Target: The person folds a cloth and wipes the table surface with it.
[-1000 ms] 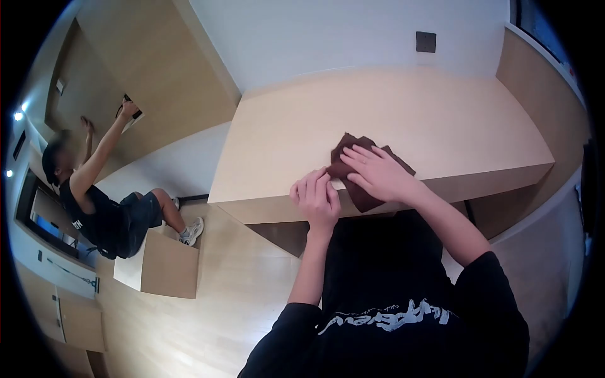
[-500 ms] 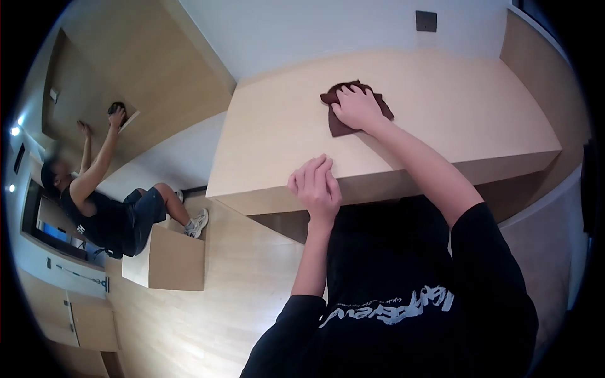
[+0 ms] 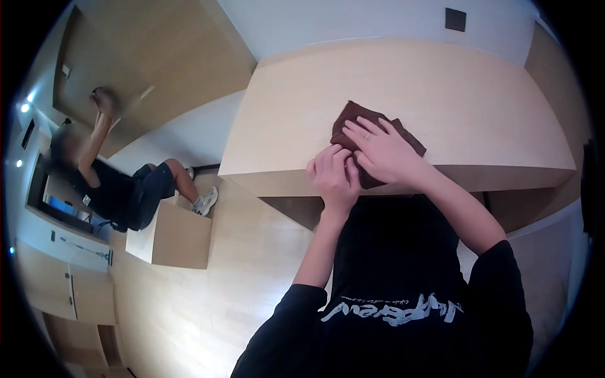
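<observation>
I have the brown cloth (image 3: 353, 115) under the right hand (image 3: 381, 151), palm-down with fingers spread. Below the palm, cloth droops over the table (image 3: 485, 104) edge; dragging there could (I'd guess) bunch it. Alongside, the left hand (image 3: 335, 179) curls; whether it pinches, I can't tell.

Looks from head | faces forward and down | sits close to desk (image 3: 479, 104), upper right of frame
</observation>
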